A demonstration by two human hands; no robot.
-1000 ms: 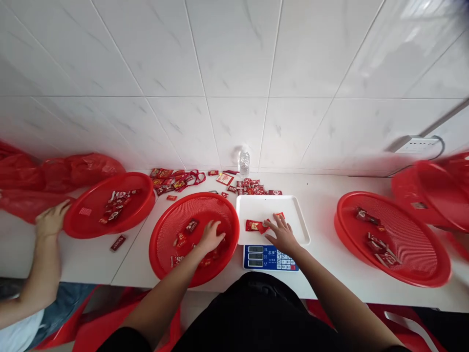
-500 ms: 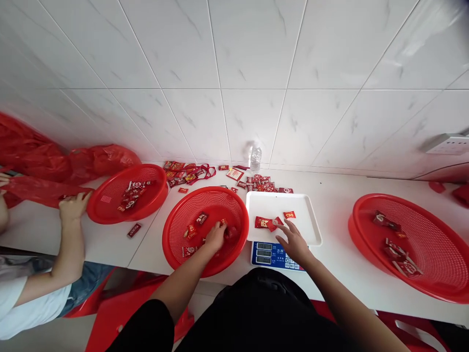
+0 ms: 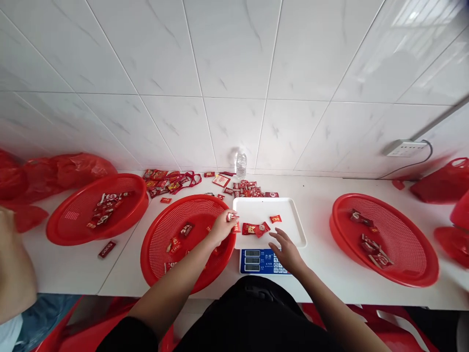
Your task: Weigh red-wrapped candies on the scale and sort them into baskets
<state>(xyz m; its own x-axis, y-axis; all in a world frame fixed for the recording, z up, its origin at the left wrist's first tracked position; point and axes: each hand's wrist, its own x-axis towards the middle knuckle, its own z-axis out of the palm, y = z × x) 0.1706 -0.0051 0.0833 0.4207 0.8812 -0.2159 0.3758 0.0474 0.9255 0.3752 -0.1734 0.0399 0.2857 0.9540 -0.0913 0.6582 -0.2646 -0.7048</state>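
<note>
My left hand [image 3: 222,229] is closed on red snack packets [image 3: 235,228], above the right rim of a red plastic basket [image 3: 153,230]. Several small wrapped snacks [image 3: 186,229] lie inside that basket. My right hand [image 3: 287,250], fingers spread and holding nothing, hovers at the front edge of a white scale tray [image 3: 289,211]. On the tray sit a few red packets [image 3: 252,229], two of them overlapping, with a smaller red packet [image 3: 275,219] apart from them. Below the tray shows the scale's blue panel [image 3: 262,261]; its readings are too small to make out.
Another red basket [image 3: 384,208] with packets stands at the right, and one more [image 3: 60,230] at the left near a co-worker's arm [image 3: 14,264]. Along the wall are heaped packets [image 3: 161,181], a clear bottle [image 3: 241,165] and red plastic bags [image 3: 84,168].
My left hand has risen out of the middle basket and moved right with packets in it. My right hand has drawn back slightly from the packets on the tray. The view has shifted rightward.
</note>
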